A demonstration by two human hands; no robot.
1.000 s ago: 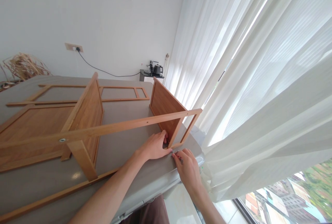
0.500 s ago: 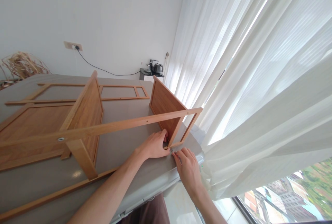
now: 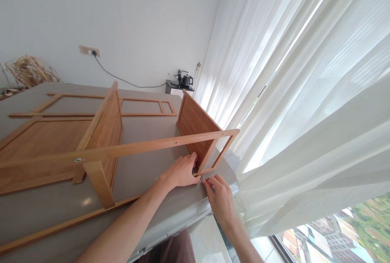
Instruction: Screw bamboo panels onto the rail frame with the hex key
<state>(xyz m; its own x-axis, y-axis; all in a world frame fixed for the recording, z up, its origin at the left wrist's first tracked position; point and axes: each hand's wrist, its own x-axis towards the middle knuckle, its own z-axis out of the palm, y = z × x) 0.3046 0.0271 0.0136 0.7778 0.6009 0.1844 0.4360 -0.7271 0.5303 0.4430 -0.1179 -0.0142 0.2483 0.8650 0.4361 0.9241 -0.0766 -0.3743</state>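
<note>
A wooden shelf frame point(image 3: 158, 143) lies on its side, with two slatless wooden shelf panels point(image 3: 199, 120) standing between its long rails. My left hand point(image 3: 183, 170) is closed around the lower rail at the frame's right end, by the foot of the right panel. Just right of it, my right hand point(image 3: 219, 192) is closed in a pinch. Its fingertips hold a small thin metal piece, by its look a hex key point(image 3: 201, 178), whose tip meets the lower rail beside my left thumb. The fingers hide most of it.
A grey-covered table point(image 3: 146, 127) bears the frame. Behind lie a flat wooden side frame point(image 3: 141, 114) and, at left, a flat wooden panel point(image 3: 51, 141). A kettle point(image 3: 187, 80) stands on a cabinet at the back. White curtains point(image 3: 292, 104) hang close on the right.
My view has shifted slightly, so the room and frame sit a little differently. Both hands stay at the same joint, with the right fingers slightly turned.
</note>
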